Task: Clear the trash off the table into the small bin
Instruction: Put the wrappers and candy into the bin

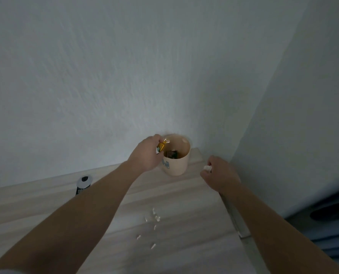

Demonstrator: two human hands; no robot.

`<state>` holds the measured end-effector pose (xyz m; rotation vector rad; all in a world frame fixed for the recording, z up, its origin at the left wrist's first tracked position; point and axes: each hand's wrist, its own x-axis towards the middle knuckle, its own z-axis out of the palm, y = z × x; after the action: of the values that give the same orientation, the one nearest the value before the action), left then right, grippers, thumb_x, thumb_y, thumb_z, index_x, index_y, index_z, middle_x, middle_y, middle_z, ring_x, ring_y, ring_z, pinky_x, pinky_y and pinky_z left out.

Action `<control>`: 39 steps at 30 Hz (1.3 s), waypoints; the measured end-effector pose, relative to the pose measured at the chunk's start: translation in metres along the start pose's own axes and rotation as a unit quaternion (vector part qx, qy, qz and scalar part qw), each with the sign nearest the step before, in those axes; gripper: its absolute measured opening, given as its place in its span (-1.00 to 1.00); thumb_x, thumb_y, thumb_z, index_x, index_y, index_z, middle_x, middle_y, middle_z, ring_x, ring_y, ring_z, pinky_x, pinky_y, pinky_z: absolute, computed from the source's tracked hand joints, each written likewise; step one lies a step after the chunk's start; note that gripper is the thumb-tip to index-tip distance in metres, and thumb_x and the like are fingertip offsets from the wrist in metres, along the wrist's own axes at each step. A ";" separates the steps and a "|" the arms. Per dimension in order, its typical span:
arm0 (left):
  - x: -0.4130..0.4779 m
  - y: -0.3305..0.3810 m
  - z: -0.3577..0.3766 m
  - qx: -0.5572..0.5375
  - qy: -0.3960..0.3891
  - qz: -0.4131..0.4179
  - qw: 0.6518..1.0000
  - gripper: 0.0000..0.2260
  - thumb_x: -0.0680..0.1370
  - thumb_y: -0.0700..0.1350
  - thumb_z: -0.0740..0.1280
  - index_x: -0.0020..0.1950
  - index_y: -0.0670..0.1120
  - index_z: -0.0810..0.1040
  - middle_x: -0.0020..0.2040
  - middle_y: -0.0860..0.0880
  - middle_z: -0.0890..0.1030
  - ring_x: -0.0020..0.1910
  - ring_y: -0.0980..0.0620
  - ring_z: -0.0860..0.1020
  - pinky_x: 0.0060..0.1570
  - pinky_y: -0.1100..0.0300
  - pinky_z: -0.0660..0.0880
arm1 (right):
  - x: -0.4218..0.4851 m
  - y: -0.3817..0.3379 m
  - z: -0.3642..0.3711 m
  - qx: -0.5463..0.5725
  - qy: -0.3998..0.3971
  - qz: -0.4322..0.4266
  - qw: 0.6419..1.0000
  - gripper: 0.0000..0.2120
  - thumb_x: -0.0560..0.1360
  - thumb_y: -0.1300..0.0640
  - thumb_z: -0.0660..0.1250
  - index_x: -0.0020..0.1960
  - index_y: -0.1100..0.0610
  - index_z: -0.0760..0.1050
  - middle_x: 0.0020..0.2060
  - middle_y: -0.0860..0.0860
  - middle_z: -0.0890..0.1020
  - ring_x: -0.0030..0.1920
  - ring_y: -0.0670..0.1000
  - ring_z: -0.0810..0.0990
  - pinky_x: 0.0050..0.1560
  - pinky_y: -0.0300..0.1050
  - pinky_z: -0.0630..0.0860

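Head view: the only camera I get, so I place everything off the bin.
Bin (177, 168): small beige cup, upright, with a blue print on the near wall. I see dark wrappers down inside it.
Table (174, 196): pale wood grain. The bin stands at its far right corner, where two walls meet.
Left hand (147, 153): just left of the bin, overlapping its left rim from my angle. Fingers curled, pinching a gold wrapper.
Gold wrapper (161, 146): held at the bin's left rim, twisted end poking up over the opening, not dropped in.
Right hand (219, 176): right of the bin and nearer to me, apart from it. Fingers clenched round a white scrap.
White scrap (207, 168): peeks out at the fingertips on the side facing the bin.
Loose scraps (154, 216): several small white bits on the table, well in front of the bin, between my two forearms.
Tube (84, 183): black and white, well left of the bin, partly hidden behind the left forearm. I cannot tell whether it stands or lies.
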<state>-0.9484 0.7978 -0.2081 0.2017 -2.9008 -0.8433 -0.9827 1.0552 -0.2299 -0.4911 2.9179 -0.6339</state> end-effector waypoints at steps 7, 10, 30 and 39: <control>0.045 0.005 0.017 0.036 -0.014 0.007 0.999 -0.70 0.49 -0.13 0.35 0.22 0.00 0.46 0.00 -0.01 0.53 -0.08 0.01 0.50 -0.14 0.20 0.41 | 0.035 0.020 0.001 -0.005 -0.014 -0.003 1.000 -0.81 0.43 -0.02 0.28 -0.17 0.07 0.33 -0.24 0.02 0.45 -0.23 0.09 0.45 -0.24 -0.10 0.29; 0.063 0.004 0.026 0.038 -0.027 0.009 0.999 -0.69 0.49 -0.13 0.35 0.22 -0.01 0.46 0.03 -0.03 0.52 -0.04 -0.01 0.51 -0.09 0.16 0.44 | 0.043 0.031 0.008 0.003 -0.023 0.011 1.000 -0.82 0.42 -0.03 0.27 -0.19 0.06 0.32 -0.25 0.02 0.46 -0.25 0.09 0.45 -0.26 -0.11 0.30; 0.125 -0.011 0.070 0.013 -0.028 0.020 0.999 -0.41 0.39 0.13 0.49 0.32 -0.01 0.37 0.23 -0.01 0.32 0.12 -0.01 0.46 0.04 0.11 0.49 | 0.085 0.064 0.040 0.019 -0.051 0.037 0.998 -0.77 0.43 0.01 0.31 -0.20 0.07 0.27 -0.28 0.03 0.38 -0.26 0.07 0.37 -0.24 -0.11 0.28; 0.119 -0.022 0.069 0.090 -0.028 0.071 0.993 -0.12 0.38 0.28 0.41 0.54 0.08 0.01 0.59 -0.07 -0.01 0.54 -0.07 0.06 0.47 -0.08 0.15 | 0.091 0.057 0.034 -0.008 -0.042 0.048 0.998 -0.81 0.44 -0.01 0.29 -0.17 0.08 0.34 -0.25 0.01 0.43 -0.24 0.08 0.42 -0.24 -0.12 0.28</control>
<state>-1.0732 0.7963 -0.2695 -0.0149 -2.9991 -0.5746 -1.0784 1.0606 -0.2890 -0.3687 2.8492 -0.5635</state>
